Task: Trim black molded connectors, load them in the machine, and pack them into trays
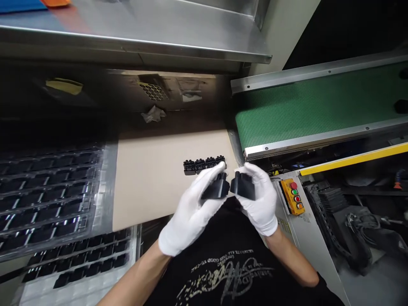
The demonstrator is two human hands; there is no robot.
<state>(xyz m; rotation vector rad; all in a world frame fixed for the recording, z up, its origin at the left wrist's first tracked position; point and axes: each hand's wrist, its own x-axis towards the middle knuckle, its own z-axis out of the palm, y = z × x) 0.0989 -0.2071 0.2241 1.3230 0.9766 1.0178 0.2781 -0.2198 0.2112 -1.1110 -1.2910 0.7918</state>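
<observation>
My left hand (199, 204), in a white glove, grips a black plastic part (217, 188) between thumb and fingers. A similar black plastic part (244, 187) is in my gloved right hand (261, 197). Both parts are held close together in front of my chest, with a narrow gap between them. Just beyond my hands, several small black parts (200, 165) stand in a short row on the tan board (143, 187). My fingers partly cover the near side of that row.
A green conveyor belt (318, 106) runs off to the right. Below it sits a yellow button box (292, 196). Clear trays (47, 191) of black parts lie at the left. A steel shelf (159, 29) overhangs the back, and crumpled plastic (153, 114) lies behind the board.
</observation>
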